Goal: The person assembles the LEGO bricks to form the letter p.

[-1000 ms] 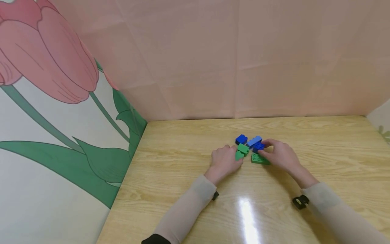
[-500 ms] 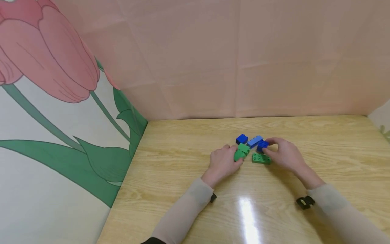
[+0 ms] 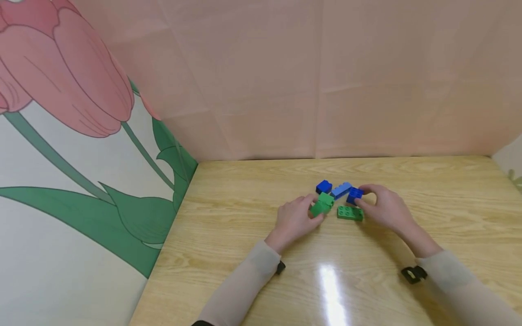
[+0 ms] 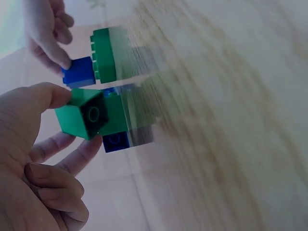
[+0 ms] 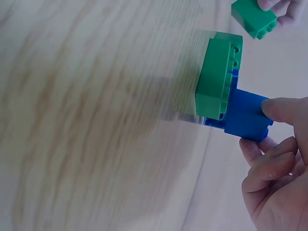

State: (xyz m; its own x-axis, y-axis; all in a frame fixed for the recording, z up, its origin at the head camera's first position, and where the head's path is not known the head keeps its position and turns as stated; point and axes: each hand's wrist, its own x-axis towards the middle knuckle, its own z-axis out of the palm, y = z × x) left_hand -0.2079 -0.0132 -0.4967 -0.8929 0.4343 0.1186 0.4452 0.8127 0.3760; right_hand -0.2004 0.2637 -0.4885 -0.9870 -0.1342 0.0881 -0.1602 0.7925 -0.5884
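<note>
My left hand [image 3: 294,221] pinches a green brick [image 4: 77,115] between thumb and fingers, tilted so its hollow underside shows in the left wrist view. Right behind it, a second green brick [image 3: 326,198] sits on the table. My right hand [image 3: 385,207] pinches a dark blue brick [image 5: 246,115] by its sides, thumb on the near face. Below that brick in the head view lies a long green brick [image 3: 350,213], studs up. A long light blue brick [image 3: 341,190] lies between the hands, just left of the held blue one.
Another dark blue brick [image 3: 324,186] lies at the back left of the group. The wooden table [image 3: 228,203] runs back to a pink cloth [image 3: 261,90]. A tulip-patterned panel [image 3: 102,217] stands along the left side.
My right hand has shifted right with the dark blue brick, uncovering more of the long green brick. My left hand has drawn slightly left, tilting its green brick.
</note>
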